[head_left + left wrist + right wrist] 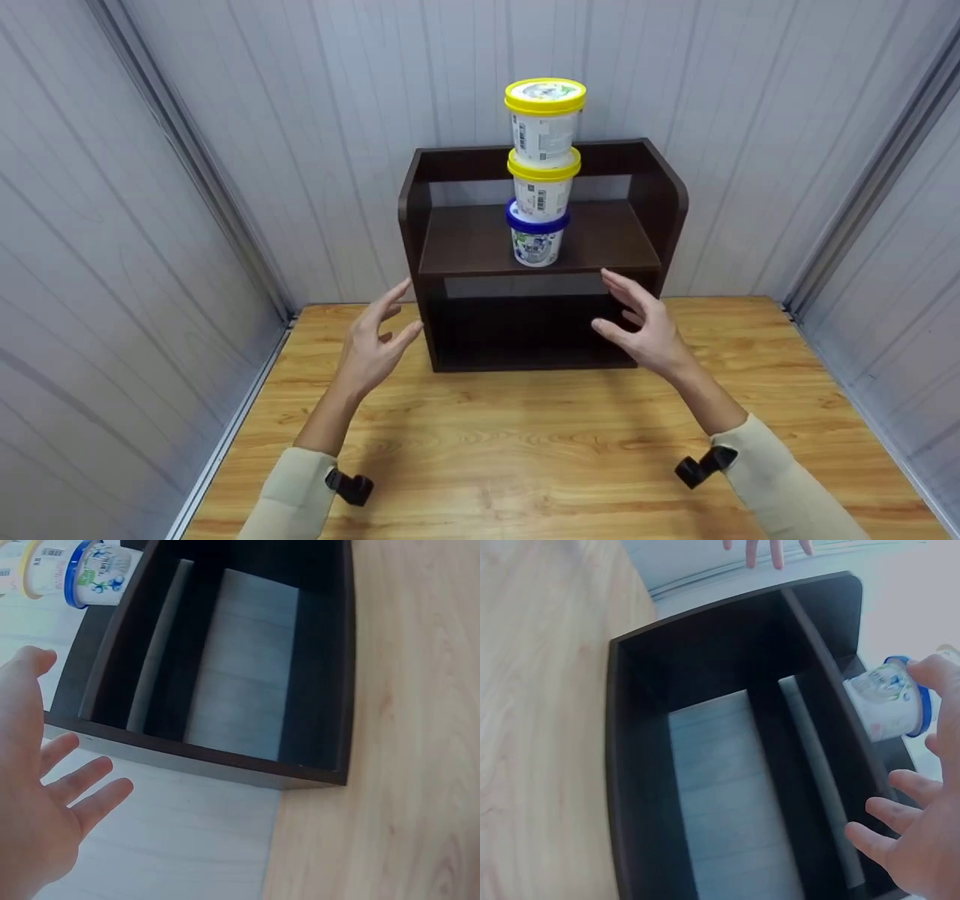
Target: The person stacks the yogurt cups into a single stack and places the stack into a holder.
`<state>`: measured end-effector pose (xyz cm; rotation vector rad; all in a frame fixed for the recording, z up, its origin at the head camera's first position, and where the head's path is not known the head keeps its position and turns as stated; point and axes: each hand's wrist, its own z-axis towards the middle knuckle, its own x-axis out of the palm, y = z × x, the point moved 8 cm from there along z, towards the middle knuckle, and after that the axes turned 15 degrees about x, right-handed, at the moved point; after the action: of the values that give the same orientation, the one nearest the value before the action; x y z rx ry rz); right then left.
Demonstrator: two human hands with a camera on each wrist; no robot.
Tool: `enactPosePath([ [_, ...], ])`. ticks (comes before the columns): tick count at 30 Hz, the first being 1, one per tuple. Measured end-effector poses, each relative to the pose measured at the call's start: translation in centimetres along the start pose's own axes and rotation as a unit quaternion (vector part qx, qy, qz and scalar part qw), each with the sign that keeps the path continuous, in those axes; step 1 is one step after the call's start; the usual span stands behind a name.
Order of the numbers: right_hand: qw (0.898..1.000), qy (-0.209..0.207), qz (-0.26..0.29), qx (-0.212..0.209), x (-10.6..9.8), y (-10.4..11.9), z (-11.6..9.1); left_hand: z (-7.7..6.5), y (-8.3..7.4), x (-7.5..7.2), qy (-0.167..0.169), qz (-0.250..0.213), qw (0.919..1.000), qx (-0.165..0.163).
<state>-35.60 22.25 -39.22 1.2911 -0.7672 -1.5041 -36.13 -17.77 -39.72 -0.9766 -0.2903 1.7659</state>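
Three white tubs stand stacked on the upper board of a dark brown shelf [465,244]. At the bottom is a tub with a blue lid [535,238]. Above it sit a middle tub with a yellow lid [541,191] and a top tub with a yellow lid [546,124]. My left hand [373,341] hovers at the shelf's left side, fingers apart and holding nothing. By the right front of the shelf, my right hand [645,330] is raised with its palm inward, also holding nothing. Both hands are apart from the tubs.
The shelf stands on a wood-patterned tabletop [510,450], near a pale panelled back wall [337,150]. Side walls rise at left and right. Beneath the tubs lies the shelf's lower compartment [517,330]. A small black camera sits on each sleeve.
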Motion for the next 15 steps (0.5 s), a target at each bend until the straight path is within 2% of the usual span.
enactPosePath([
  [10, 0.999, 0.037, -0.031, -0.009, -1.2, -3.6, -2.1, -3.8, 1.5, 0.7, 0.090, 0.042, 0.9950, 0.004],
  [15, 0.998, 0.042, -0.049, -0.002, -2.4, -5.4, -2.9, -5.8, 2.7, 0.2, 0.113, 0.042, 0.9926, -0.011],
])
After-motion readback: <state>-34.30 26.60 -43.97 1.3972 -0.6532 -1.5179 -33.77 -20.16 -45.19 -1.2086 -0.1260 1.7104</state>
